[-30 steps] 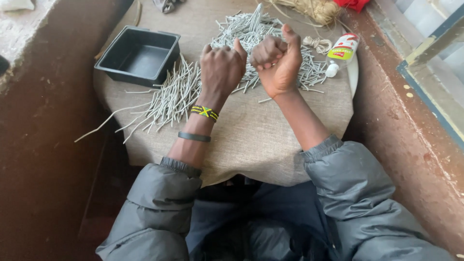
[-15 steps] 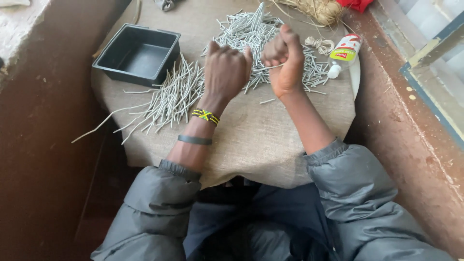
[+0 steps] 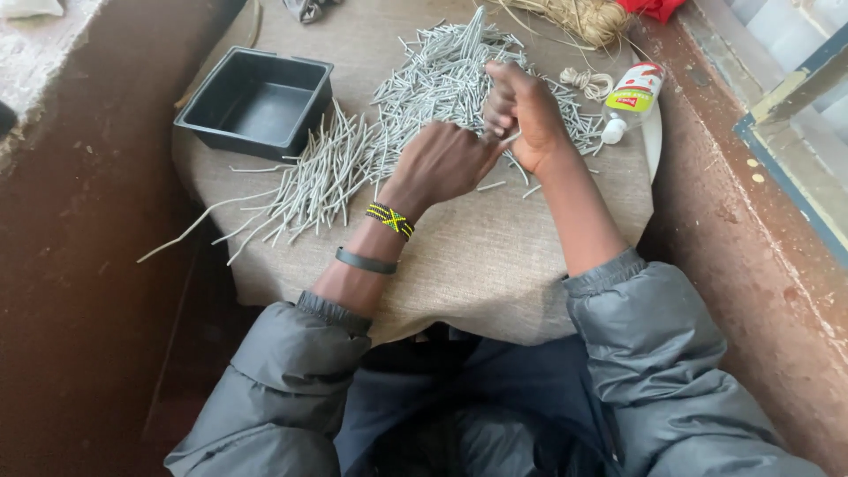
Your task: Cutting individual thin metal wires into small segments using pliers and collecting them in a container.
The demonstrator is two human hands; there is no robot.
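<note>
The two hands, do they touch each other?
Touching. The head view shows the left hand pressed against the right hand above the grey sticks, no gap between.

We have only one view: our head camera looks steeply down, from close above, at the cloth-covered table (image 3: 495,265) before us.

A cloth-covered desk (image 3: 495,265) stood in front of the person. On its far left corner sat a tray (image 3: 256,102). A heap of thin sticks (image 3: 442,75) lay in the middle and far part of the desk, and it spread toward the left near edge, just beside the tray. The left hand (image 3: 442,163) and the right hand (image 3: 523,113) met above the sticks, touching each other. A bottle (image 3: 632,97) lay at the right edge, with a coil of string (image 3: 587,82) just beside it. A bundle of fibre (image 3: 574,16) lay behind them.
</note>
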